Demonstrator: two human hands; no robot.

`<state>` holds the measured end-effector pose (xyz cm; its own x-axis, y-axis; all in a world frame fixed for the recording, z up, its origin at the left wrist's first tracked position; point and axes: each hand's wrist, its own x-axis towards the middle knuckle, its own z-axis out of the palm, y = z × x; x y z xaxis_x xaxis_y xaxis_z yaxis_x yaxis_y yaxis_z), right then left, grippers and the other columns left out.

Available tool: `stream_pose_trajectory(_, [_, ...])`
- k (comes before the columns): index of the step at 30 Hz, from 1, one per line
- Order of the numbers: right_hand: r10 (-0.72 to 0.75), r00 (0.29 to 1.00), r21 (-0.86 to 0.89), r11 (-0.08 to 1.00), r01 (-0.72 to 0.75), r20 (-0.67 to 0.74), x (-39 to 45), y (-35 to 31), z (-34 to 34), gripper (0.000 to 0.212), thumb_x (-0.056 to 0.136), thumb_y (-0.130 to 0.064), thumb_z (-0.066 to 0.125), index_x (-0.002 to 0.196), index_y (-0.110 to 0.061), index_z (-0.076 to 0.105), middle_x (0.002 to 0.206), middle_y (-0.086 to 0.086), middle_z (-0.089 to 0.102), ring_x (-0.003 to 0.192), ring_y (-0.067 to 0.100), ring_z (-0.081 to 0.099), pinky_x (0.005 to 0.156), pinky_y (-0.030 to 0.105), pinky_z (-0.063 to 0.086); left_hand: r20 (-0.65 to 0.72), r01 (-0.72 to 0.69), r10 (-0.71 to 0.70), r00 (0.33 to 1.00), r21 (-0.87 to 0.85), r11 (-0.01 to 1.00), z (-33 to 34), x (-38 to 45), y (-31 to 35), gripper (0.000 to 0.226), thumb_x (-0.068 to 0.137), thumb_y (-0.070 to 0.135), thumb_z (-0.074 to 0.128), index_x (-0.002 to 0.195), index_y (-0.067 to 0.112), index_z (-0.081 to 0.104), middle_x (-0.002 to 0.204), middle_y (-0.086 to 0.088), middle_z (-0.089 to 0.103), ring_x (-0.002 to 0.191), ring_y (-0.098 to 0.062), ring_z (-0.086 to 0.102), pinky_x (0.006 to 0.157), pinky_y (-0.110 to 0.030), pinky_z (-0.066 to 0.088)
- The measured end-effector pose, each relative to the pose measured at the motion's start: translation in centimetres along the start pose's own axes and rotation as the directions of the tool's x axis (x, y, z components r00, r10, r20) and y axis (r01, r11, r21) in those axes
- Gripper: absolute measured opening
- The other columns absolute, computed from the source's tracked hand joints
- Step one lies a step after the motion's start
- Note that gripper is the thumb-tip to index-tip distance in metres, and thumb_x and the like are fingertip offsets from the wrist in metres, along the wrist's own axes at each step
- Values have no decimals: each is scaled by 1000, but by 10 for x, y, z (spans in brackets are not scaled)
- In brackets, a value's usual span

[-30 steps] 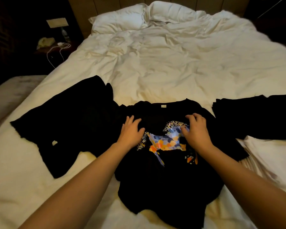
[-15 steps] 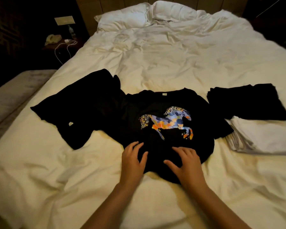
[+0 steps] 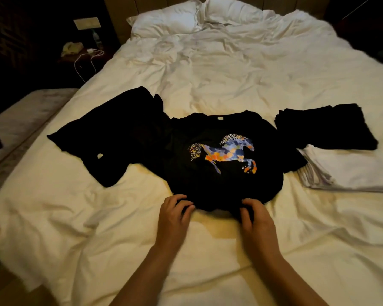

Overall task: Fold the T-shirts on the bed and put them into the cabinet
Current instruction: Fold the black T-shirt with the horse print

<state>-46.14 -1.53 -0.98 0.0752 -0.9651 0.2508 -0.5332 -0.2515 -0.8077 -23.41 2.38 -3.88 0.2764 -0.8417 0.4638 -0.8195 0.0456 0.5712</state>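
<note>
Both hands pinch the hem at 6 o'clock of the horse T-shirt (image 3: 210, 173) (print up): left hand (image 3: 174, 214), right hand (image 3: 255, 217), on the bed (image 3: 230, 80).

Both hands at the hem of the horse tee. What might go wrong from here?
1. The horse T-shirt overlaps the unfolded black shirt at its left edge; folding may drag that along.
2. The left hand and right hand pinch only the hem, so the fold may bunch on the wrinkled duvet.
</note>
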Motion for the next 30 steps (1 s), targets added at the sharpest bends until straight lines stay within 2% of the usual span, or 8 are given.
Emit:
stream_pose_trajectory(7, [50,990,222,975,-20,-130,24,-18,-26,12,99,-10,55,102,-21,58,85,-6,64,77,5,60,60,17,42,-115,45,-63,991,-154,987,-42,17,14,21,97,32,55,98,18,71,97,14,65,95,-6,60,75,-29,50])
stream_pose_trajectory(12, [68,994,9,998,-67,-82,37,-2,-26,13,96,-14,60,109,-13,64,100,5,62,95,24,60,79,32,45,-90,12,-20,996,-86,996,-45,12,0,24,98,33,55,98,16,71,95,12,63,91,-8,59,77,-32,50])
stream_pose_trajectory(16, [-279,923,-225,949,222,-264,22,1,-19,16,89,-9,67,103,-2,68,104,13,57,100,29,52,85,25,39,-156,86,-69,985,104,991,-33,-2,-5,15,87,10,65,99,15,73,98,3,60,93,-19,54,78,-41,48])
stream_pose_trajectory(18, [-402,906,-277,893,355,-134,8,2,-9,18,85,-18,70,99,-5,70,96,8,61,92,25,54,76,29,44,-128,-10,25,991,112,994,-28,-4,4,25,81,9,59,101,15,72,100,1,60,95,-21,55,80,-38,45])
stream_pose_trajectory(22, [-189,977,-397,893,214,101,1,21,12,57,68,-16,87,120,-8,65,123,12,57,117,30,45,92,42,50,24,-181,179,984,96,979,-10,7,25,25,83,23,63,106,17,72,101,3,65,97,-20,58,82,-34,44])
stream_pose_trajectory(25, [-196,978,-411,888,205,65,13,25,12,35,72,-6,83,104,-5,69,116,13,58,114,29,44,86,43,55,116,-158,138,984,188,969,6,20,26,46,81,47,61,116,20,72,103,3,65,101,-17,52,83,-31,38])
stream_pose_trajectory(27, [-236,971,-348,908,235,40,22,23,9,15,81,-6,71,96,-5,69,110,10,61,110,25,44,88,36,50,128,-156,131,983,204,966,13,29,24,39,83,47,58,108,22,74,100,3,65,99,-18,53,82,-30,35])
stream_pose_trajectory(30, [-244,970,-176,955,240,-1,33,12,-1,22,87,-19,50,96,-6,66,102,6,63,105,20,46,90,25,38,99,-187,174,980,134,973,13,44,23,21,88,34,59,89,21,75,91,5,65,88,-21,60,78,-32,40])
